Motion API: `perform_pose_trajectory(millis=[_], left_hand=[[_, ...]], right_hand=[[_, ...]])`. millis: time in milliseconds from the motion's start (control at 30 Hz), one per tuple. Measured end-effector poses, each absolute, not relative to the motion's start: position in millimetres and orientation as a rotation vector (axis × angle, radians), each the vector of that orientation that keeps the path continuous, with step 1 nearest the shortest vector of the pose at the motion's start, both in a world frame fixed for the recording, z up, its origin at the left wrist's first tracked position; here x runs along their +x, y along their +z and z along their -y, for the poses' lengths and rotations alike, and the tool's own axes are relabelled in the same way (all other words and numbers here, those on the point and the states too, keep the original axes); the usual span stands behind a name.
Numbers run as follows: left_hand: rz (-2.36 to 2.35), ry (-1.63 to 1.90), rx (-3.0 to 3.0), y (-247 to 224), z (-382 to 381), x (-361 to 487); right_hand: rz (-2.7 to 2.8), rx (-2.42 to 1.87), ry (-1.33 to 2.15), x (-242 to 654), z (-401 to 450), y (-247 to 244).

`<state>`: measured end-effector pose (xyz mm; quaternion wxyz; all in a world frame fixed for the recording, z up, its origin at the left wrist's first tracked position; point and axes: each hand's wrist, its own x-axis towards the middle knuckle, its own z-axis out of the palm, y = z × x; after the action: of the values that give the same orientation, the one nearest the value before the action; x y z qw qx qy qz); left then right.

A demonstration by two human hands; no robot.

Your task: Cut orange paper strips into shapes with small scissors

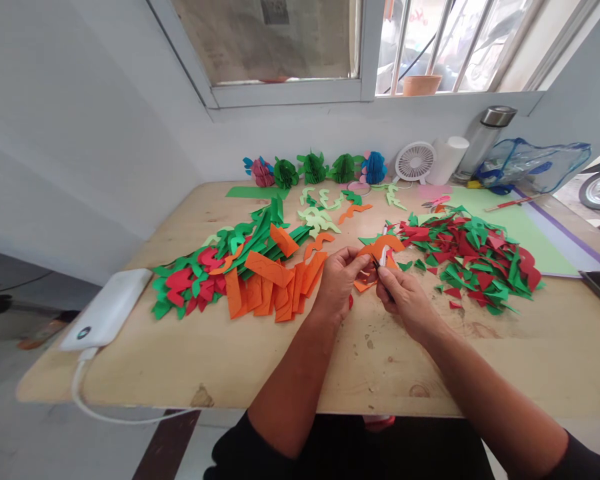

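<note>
An orange paper piece (389, 242) with a wavy cut outline is pinched in the fingers of my left hand (339, 281). My right hand (404, 293) is closed on scissors (375, 262), whose dark metal meets the paper's lower edge; most of them is hidden by my fingers. Left of my hands lie folded orange paper pieces (263, 267) with drawn wavy lines. Beside these is a heap of green paper cut-outs (240, 235) and red paper cut-outs (180, 283). Close to my right hand spreads a pile of red and green paper scraps (485, 257).
A white power bank (107, 310) with a cable sits at the table's left edge. Along the wall stand several green paper honeycomb shapes (313, 168), a small white fan (415, 162) and a glass bottle (485, 143). A blue-edged clear pouch (530, 163) lies at the back right.
</note>
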<state>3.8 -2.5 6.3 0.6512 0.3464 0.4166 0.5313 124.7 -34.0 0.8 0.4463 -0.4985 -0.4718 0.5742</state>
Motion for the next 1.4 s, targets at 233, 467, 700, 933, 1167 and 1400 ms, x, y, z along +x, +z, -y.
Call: perform_pose_trajectory(millis=[233,467,700,933,1167,1400], left_hand=[[-0.942,1.209,0.795,4.2,2.2,4.3],[-0.943,1.207,0.788,3.6,2.1,4.3],[-0.94,1.206,0.781,3.6,1.9,5.0],[-0.951,1.201,0.783,2.5,1.2,4.8],[-0.954,1.184,0.793,-1.6,0.4,5.5],[-0.956,1.191,0.778,0.0,0.8,5.5]], right_hand=[[1.2,-1.237,1.401,125.5,33.5,-0.7],[1.205,-1.24,1.387,125.8,34.0,-1.0],[1.203,-1.25,1.378,125.8,33.5,-2.8],[1.186,-1.238,1.366,125.9,32.7,-3.4],[1.135,-1.228,1.38,125.9,32.5,-2.9],[1.159,-1.234,1.366,125.5,33.5,-2.8]])
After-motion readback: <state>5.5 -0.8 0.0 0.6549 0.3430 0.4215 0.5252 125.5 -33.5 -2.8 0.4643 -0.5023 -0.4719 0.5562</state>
